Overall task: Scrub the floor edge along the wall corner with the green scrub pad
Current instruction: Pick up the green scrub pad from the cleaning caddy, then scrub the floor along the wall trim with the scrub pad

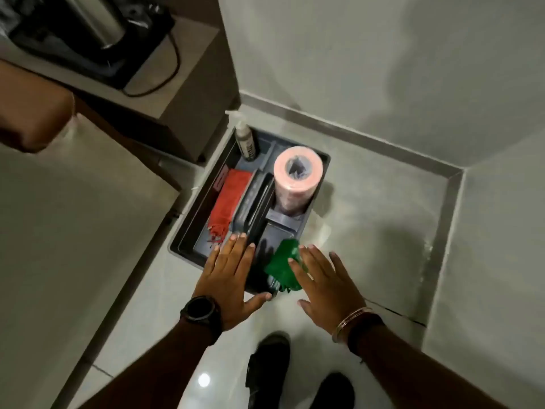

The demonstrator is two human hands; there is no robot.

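Pale glossy floor tiles (368,208) run into a grey wall corner (460,172), with a darker strip along the floor edge. Sitting on the floor near that corner is a grey caddy (188,219) holding a pump bottle (246,140), a pink roll (296,175) standing upright and a red cloth (228,202) lying flat. The green pad (283,265) is at the caddy's near end, tilted up, right against the fingertips of the right hand (327,284). That hand is spread flat with fingers splayed, touching the pad but not closed around it. The left hand (228,278), watch on the wrist, is also wide open over the caddy's near edge, holding nothing. Two dark shoes (268,370) show at the bottom.
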